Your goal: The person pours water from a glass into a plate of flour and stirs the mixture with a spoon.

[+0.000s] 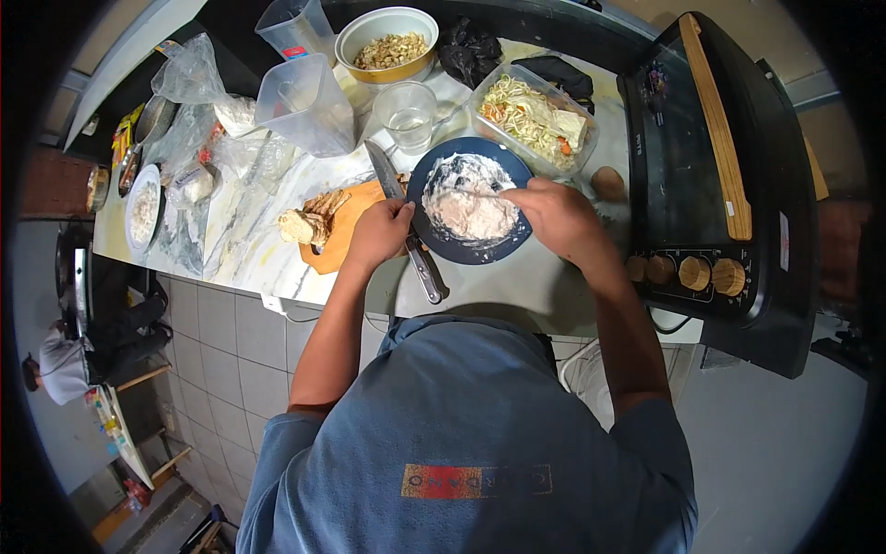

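A dark blue plate (441,242) holds a wet, whitish batter-like mixture (475,208). My right hand (563,220) is closed on a thin metal utensil (486,195) at the plate's right side; its head is sunk in the mixture. At the left rim my left hand (380,233) has its fingers closed on the plate's edge, lying across a kitchen knife (424,268). The knife's blade points away from me and its handle towards me. Under and beside that hand is an orange cutting board (328,258) with brownish, cut food pieces (314,217) on it.
Behind the plate stand a clear glass (406,115), a plastic container (309,106), a bowl of chopped food (388,51) and a tub of noodles (531,115). An egg (607,184) lies right, beside a black oven (688,157). Far left, another person (65,360) is visible.
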Available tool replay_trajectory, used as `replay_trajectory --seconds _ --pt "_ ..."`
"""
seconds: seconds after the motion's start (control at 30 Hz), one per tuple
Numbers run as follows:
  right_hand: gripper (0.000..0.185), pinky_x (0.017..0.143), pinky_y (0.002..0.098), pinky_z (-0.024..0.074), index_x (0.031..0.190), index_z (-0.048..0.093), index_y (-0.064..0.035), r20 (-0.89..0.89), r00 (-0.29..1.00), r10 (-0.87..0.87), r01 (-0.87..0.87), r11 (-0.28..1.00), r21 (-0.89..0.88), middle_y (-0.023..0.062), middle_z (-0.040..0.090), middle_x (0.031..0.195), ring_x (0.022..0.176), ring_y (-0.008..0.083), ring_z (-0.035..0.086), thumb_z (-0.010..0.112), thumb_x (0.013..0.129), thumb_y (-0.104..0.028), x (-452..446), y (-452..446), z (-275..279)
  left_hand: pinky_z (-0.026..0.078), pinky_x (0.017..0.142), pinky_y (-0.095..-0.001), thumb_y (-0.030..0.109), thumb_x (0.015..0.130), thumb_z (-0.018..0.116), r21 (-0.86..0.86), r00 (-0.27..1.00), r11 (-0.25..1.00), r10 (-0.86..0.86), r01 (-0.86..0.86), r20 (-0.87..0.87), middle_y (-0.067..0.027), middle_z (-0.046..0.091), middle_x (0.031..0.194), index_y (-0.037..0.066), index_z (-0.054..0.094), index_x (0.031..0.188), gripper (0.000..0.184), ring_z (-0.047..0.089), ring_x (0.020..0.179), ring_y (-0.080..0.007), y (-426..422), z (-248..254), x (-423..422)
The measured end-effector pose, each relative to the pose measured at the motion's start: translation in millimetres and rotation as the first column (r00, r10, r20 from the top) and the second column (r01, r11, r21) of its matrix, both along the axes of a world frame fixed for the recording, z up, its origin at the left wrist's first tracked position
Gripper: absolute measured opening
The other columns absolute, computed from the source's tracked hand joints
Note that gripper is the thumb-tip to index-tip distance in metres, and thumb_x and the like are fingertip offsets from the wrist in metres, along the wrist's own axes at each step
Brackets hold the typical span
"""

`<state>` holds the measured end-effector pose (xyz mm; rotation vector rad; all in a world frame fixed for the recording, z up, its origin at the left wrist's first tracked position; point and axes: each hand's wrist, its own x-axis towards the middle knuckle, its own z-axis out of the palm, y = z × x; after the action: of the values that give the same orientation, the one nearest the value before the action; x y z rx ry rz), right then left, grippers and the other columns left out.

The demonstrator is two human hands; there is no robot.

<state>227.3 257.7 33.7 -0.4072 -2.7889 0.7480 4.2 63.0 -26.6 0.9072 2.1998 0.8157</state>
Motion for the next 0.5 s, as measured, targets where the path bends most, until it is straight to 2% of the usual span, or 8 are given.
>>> replay_trajectory --seconds 0.13,0.2,0.3,0.43,0.5 --pt "0.025 0.072 0.0439 0.0521 0.11 0.071 -0.011 0.0 0.999 -0.042 0.042 0.999 -0.017 0.0139 0.064 0.088 0.083 0.0349 0.065 0.059 0.089 -0.006 3 1 11 0.048 0.068 -0.0439 0.033 0.097 0.057 0.008 1.0 1.0 0.016 -0.016 0.022 -0.0211 0.064 0.071 -0.001 0.068 0.09 0.036 0.065 0.07 -0.0385 -1 -2 0" --pt "0.024 0.074 0.0439 0.0525 0.112 0.07 -0.0128 -0.097 0.987 -0.128 0.132 0.99 0.038 0.0142 0.066 0.092 0.087 0.0352 0.066 0.058 0.092 -0.009 -2 9 2 0.048 0.069 -0.0437 0.034 0.097 0.056 -0.011 0.999 1.0 0.024 -0.024 0.045 -0.0216 0.065 0.072 0.0 0.069 0.091 0.037 0.065 0.071 -0.0378 -1 -6 -1" --pt "0.023 0.076 0.0438 0.0526 0.113 0.07 -0.0146 -0.047 0.979 -0.2 0.201 0.979 0.036 0.0135 0.068 0.096 0.091 0.035 0.066 0.056 0.094 -0.013 -9 12 -4 0.048 0.069 -0.0439 0.037 0.098 0.055 -0.023 0.999 0.999 0.031 -0.031 0.015 -0.0221 0.065 0.074 -0.001 0.069 0.09 0.041 0.065 0.072 -0.0372 -3 -7 -1" --pt "0.023 0.077 0.043 0.0527 0.112 0.07 -0.0151 -0.045 0.981 -0.188 0.19 0.98 0.057 0.0123 0.068 0.096 0.091 0.0341 0.066 0.056 0.095 -0.015 -13 10 -13 0.049 0.071 -0.0434 0.042 0.098 0.054 -0.06 0.993 0.994 0.095 -0.091 0.065 -0.0211 0.067 0.075 -0.001 0.07 0.089 0.047 0.066 0.073 -0.0363 -7 -12 0" --pt "0.023 0.077 0.043 0.0526 0.111 0.071 -0.0155 0.083 0.991 -0.109 0.106 0.993 0.046 0.0116 0.068 0.096 0.091 0.0339 0.066 0.055 0.095 -0.016 -11 9 -6 0.05 0.072 -0.0419 0.045 0.098 0.054 0.034 0.986 0.991 0.124 -0.129 0.114 -0.0193 0.069 0.076 -0.002 0.071 0.088 0.052 0.068 0.074 -0.0352 -11 -21 -2"
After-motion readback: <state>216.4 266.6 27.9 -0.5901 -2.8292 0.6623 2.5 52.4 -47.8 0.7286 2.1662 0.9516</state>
